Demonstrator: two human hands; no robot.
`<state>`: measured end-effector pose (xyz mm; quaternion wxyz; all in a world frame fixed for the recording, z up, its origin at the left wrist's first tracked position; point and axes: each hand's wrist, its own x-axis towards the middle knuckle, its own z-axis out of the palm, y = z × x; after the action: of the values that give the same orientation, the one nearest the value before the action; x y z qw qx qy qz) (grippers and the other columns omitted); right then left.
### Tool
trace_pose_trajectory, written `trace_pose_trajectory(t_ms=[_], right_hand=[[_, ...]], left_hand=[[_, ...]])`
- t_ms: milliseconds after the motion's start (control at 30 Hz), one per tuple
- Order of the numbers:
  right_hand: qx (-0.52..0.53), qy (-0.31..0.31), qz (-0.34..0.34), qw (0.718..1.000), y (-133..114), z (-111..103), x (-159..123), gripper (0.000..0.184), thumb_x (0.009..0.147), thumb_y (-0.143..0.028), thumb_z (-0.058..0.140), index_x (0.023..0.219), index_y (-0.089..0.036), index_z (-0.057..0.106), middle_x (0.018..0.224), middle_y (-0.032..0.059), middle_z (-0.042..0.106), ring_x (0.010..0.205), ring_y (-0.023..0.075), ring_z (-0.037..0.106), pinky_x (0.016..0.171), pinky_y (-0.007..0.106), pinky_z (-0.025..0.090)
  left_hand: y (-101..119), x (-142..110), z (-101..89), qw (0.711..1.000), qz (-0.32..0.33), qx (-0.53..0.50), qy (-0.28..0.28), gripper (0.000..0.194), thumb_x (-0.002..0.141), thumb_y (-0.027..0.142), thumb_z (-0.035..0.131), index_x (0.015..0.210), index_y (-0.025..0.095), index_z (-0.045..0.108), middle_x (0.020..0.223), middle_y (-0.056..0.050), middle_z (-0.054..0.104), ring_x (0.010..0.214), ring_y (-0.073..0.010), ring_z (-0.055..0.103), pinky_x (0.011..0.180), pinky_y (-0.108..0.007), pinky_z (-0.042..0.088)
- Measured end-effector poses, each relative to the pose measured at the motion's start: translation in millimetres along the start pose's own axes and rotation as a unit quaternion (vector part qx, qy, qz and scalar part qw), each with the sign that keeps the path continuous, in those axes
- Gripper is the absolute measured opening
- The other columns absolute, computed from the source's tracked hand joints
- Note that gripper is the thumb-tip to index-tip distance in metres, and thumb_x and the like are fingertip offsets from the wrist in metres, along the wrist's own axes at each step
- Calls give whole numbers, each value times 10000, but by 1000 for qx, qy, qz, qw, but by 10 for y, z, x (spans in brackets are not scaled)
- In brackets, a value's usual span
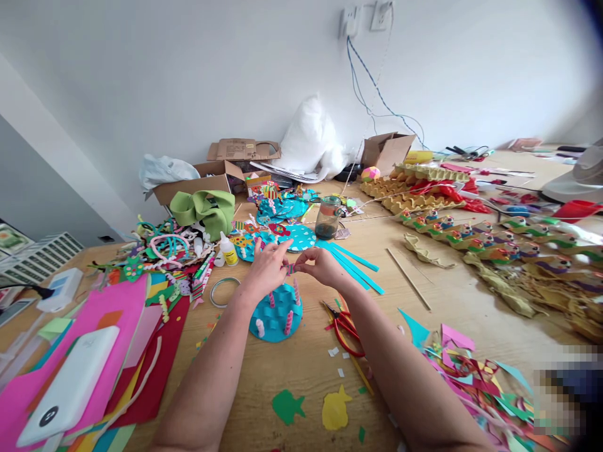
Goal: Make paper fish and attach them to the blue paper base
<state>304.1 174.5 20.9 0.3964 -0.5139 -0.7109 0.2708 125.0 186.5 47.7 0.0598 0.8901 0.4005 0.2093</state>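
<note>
Well, my right fingers (308, 254) pinched a small pink strip (291, 269) near the far edge of the blue disc (276, 331); my left fingers (282, 247) were partly spread beside it, their grip unclear. The white bottle (225, 242) bore a yellow label (230, 256), its print too small to read.

A white power bank (75, 383) lies at the lower left of the frame. At upper center, a bulging white bundle (311, 138) sits between cardboard boxes (384, 154); blue cables (363, 63) hang from a wall socket (350, 22). Painted carton strips (499, 242) line the right.
</note>
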Motion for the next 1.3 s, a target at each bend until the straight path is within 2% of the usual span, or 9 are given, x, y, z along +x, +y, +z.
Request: trace_pose_trajectory(t_ms=[267,433,600,700,867,1300], right_hand=[[2,-6,0,1000,11,14,10,83,718,-176,699,636,-180,693,693,20,717,699,162,628,676,268,450],[-14,6,-12,1000,25,28,15,60,715,-226,737,696,-181,703,746,30,719,733,166,624,688,276,446],[-71,14,-33,997,5,83,11,188,691,-302,784,816,-174,723,854,63,707,844,204,614,806,344,434],[-92,13,-44,995,55,171,23,159,698,-283,778,786,-162,724,837,75,691,870,224,603,831,366,427],[-72,11,-67,995,192,301,49,58,727,-234,732,742,-179,721,853,70,690,848,209,613,766,314,453],[-31,18,-68,997,167,313,48,67,708,-214,734,677,-163,705,810,72,692,817,219,608,756,340,453]], left_hand=[[1,2,-4,1000,1,2,-6,625,769,83,530,1370,202,408,878,-7,711,1098,-246,545,1146,-534,95],[-3,10,3,1000,2,0,-4,634,754,68,529,1365,195,419,871,-11,707,1097,-253,544,1141,-528,116],[-16,16,19,1000,1,-2,-1,629,753,62,540,1357,205,432,873,-7,704,1079,-246,547,1133,-520,140],[-25,15,28,1000,7,0,3,625,752,59,542,1354,190,437,884,-15,700,1067,-245,547,1128,-519,152],[-40,12,35,1000,12,-6,12,608,749,57,548,1336,186,460,871,-15,694,1041,-244,554,1119,-515,170],[-32,15,26,1000,14,-9,11,625,742,41,551,1346,171,455,857,-15,678,1017,-242,547,1095,-477,228]])
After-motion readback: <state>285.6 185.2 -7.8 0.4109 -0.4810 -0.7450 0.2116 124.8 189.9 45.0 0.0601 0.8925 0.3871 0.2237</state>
